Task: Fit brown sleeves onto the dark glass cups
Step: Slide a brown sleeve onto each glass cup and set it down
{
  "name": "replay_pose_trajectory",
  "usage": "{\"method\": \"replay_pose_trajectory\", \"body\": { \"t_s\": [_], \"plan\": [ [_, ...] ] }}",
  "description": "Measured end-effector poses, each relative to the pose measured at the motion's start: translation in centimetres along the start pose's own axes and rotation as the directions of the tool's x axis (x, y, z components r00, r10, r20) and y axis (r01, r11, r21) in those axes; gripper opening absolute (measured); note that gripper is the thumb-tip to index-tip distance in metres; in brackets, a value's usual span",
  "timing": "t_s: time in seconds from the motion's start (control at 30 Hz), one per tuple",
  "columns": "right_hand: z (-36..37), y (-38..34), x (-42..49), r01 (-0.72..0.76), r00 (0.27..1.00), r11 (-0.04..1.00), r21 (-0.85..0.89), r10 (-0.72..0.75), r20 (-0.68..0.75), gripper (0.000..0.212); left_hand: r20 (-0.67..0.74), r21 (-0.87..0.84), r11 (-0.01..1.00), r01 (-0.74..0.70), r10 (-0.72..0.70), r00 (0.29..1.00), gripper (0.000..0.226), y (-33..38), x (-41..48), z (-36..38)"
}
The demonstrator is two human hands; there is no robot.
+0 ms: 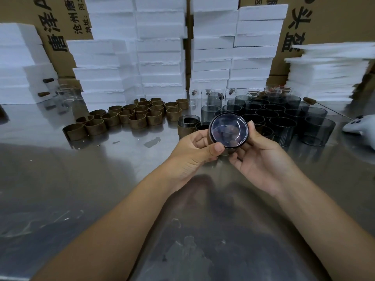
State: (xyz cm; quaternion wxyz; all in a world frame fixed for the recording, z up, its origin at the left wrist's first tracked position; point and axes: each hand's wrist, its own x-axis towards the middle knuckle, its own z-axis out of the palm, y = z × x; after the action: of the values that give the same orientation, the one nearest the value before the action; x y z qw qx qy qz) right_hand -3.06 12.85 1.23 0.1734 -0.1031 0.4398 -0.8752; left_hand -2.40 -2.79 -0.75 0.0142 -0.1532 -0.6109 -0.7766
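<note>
Dark glass cups (282,126), brown sleeves (138,116), white foam blocks (160,57).

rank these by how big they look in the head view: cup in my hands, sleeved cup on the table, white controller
1. held cup, though nearest the camera.
2. white controller, cut by the frame edge, so unsure.
3. sleeved cup.

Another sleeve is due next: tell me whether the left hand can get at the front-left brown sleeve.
Probably yes, once freed: the left hand grips the dark cup with the right hand, but only table surface lies between it and that sleeve.
</note>
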Motion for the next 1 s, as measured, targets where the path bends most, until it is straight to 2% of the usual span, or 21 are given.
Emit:
{"method": "replay_pose_trajectory", "body": {
  "t_s": [0.2, 0.3, 0.5, 0.57, 0.67, 0.8, 0.97, 1.0],
  "plan": [
    [-0.1, 0.0, -0.1, -0.007, 1.000, 1.000, 0.021, 0.008, -0.012, 0.026, 0.014, 0.018, 1.000, 0.001, -0.001, 1.000, 0.087, 0.0, 0.1, -0.2],
    [-0.2, 0.1, 0.0, -0.005, 1.000, 1.000, -0.013, 0.005, -0.026, 0.027, 0.016, 0.016, 1.000, 0.003, -0.003, 1.000, 0.078, -0.1, 0.0, -0.2],
    [-0.4, 0.5, 0.2, -0.091, 0.994, 0.968, -0.236, 0.072, -0.087, 0.040, -0.046, 0.042, 0.999, -0.023, 0.024, 0.999, 0.072, 0.1, 0.0, -0.2],
    [-0.3, 0.5, 0.2, -0.118, 0.989, 0.962, -0.246, 0.092, -0.116, 0.045, -0.055, 0.077, 0.996, -0.033, 0.038, 0.998, 0.066, 0.3, -0.1, -0.1],
    [0.0, 0.3, 0.2, -0.050, 0.992, 0.989, -0.141, 0.033, -0.122, 0.044, -0.021, 0.144, 0.989, -0.040, 0.044, 0.999, 0.065, 0.3, -0.2, 0.0],
    [0.3, 0.1, 0.1, 0.059, 0.986, 0.996, -0.064, -0.068, -0.153, 0.038, 0.028, 0.150, 0.989, -0.017, 0.013, 1.000, 0.059, 0.3, -0.2, -0.1],
    [0.4, 0.3, 0.1, 0.171, 0.968, 0.971, -0.170, -0.198, -0.156, 0.040, 0.057, 0.048, 0.996, 0.077, -0.079, 0.995, 0.039, 1.0, -0.3, 0.3],
    [0.5, 0.4, 0.0, 0.188, 0.966, 0.960, -0.206, -0.218, -0.139, 0.038, 0.028, 0.015, 0.997, 0.080, -0.081, 0.996, 0.043, 1.1, -0.3, 0.4]
  ]
}}
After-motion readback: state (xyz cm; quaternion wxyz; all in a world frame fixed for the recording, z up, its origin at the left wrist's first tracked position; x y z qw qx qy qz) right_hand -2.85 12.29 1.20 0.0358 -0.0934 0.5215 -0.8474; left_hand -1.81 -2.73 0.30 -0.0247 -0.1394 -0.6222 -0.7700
